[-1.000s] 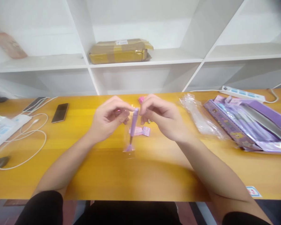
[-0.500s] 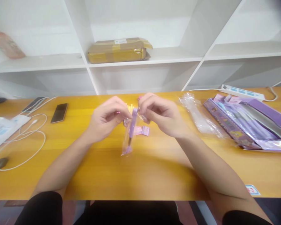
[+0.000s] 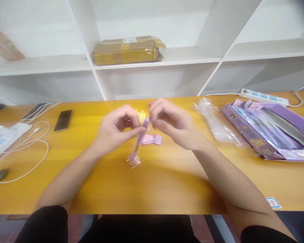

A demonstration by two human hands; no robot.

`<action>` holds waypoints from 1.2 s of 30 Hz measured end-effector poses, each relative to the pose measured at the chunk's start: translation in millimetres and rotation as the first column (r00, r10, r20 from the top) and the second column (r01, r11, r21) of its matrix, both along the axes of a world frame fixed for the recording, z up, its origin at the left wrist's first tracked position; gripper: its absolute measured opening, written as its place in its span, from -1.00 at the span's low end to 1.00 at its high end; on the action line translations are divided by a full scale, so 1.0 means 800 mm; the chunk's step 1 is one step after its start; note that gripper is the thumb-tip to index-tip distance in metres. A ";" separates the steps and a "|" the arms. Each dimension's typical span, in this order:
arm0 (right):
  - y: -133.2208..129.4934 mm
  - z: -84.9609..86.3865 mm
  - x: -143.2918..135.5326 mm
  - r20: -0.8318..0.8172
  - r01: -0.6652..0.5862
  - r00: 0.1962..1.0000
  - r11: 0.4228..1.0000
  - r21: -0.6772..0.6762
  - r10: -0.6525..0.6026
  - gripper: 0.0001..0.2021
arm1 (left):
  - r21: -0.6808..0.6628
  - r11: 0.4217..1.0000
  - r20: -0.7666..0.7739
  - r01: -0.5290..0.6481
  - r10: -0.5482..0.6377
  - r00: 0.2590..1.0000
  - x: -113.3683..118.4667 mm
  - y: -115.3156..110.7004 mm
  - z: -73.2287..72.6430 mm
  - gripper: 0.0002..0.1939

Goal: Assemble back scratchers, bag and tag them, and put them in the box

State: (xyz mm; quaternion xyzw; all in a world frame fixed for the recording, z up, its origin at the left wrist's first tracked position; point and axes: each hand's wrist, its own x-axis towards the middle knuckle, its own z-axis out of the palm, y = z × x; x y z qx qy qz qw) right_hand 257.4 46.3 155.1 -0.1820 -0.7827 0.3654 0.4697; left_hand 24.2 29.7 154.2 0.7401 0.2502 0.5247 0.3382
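Note:
A purple pen (image 3: 142, 135) in a clear plastic wrapper (image 3: 134, 161) hangs slanting between my two hands over the wooden table. Its upper end is up by my fingertips, and the crumpled wrapper end points down toward me. My left hand (image 3: 119, 126) is closed in a pinch on the pen near its top. Beside that top end, my right hand (image 3: 172, 123) has its thumb and fingers pinched together; what they grip is too small to make out. Behind the hands are yellow sticks (image 3: 141, 114), partly covered, and small pink and purple pieces (image 3: 152, 139) lie below them.
On the right are an open purple box (image 3: 263, 130) with wrapped pens and some clear plastic bags (image 3: 215, 121). A phone (image 3: 63, 120), white cables (image 3: 47, 148) and a dark mouse (image 3: 0, 175) lie left. A taped carton (image 3: 126, 52) sits on the shelf behind.
The pen has tilted further, its lower end swinging left and the wrapper bunching there. My left thumb has moved right, onto the pen. The view has shifted slightly.

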 end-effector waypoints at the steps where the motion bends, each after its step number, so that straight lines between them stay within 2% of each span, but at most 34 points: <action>1: -0.001 0.000 0.000 0.018 0.001 1.000 0.999 -0.044 0.000 -0.84 | -0.034 0.999 0.018 0.011 -0.010 1.000 0.000 0.000 0.000 -0.75; 4: 0.001 -0.002 -0.001 0.084 -0.041 0.995 0.989 -0.145 0.054 -0.69 | -0.111 0.993 0.064 0.042 -0.035 0.997 -0.002 0.001 0.002 -0.70; 10: 0.005 0.001 -0.001 0.068 -0.144 0.984 0.953 -0.267 0.168 -0.68 | -0.198 0.979 0.038 0.056 -0.049 0.998 -0.010 0.004 0.004 -0.66; 13: 0.002 0.003 0.000 0.063 -0.118 0.987 0.935 -0.335 0.147 -0.64 | -0.214 0.976 0.022 0.048 -0.044 0.999 -0.012 0.003 0.002 -0.68; 18: 0.001 0.003 0.000 0.143 -0.053 0.985 0.959 -0.280 0.096 -0.64 | -0.217 0.976 -0.006 0.030 -0.032 0.999 -0.013 0.002 0.001 -0.70; 21: 0.002 0.000 -0.001 0.169 -0.028 0.983 0.971 -0.239 0.070 -0.65 | -0.218 0.975 -0.023 0.029 -0.035 0.999 -0.013 0.005 0.001 -0.64; 25: 0.003 -0.001 0.000 0.188 -0.014 0.980 0.971 -0.239 0.061 -0.73 | -0.296 0.954 -0.073 0.039 -0.063 0.995 -0.014 0.011 -0.003 -0.64; 29: 0.001 0.003 0.001 0.218 -0.063 0.969 0.966 -0.249 0.119 -0.78 | -0.345 0.939 -0.091 0.000 -0.034 0.995 -0.015 0.013 -0.004 -0.68; 36: -0.003 0.006 0.004 0.186 -0.187 0.951 0.939 -0.288 0.246 -0.77 | -0.408 0.906 -0.057 0.113 -0.148 0.987 -0.016 0.011 0.005 -0.69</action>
